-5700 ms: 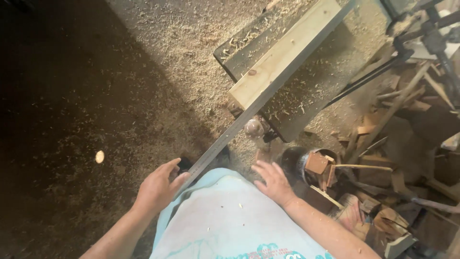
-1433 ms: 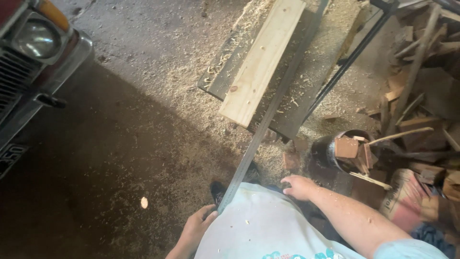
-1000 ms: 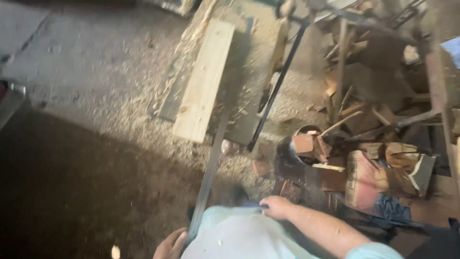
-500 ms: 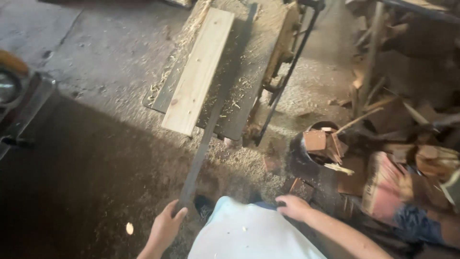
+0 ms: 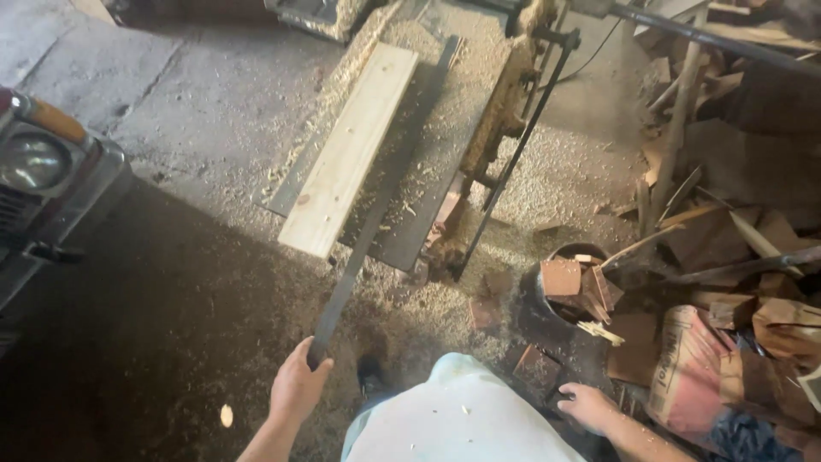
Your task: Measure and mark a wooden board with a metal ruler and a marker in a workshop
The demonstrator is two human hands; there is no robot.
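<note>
Our left hand [image 5: 298, 389] is clamped on the bar [image 5: 376, 210] end, which runs toward 12 beside the plank [image 5: 351, 158] — plank not yet moved; right hand [image 5: 590, 404] hangs free, fingers loose, at 3.

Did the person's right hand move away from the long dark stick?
Yes. The right hand has moved right, off the long dark strip, toward the bucket of wood scraps; only the left hand grips it.
</note>
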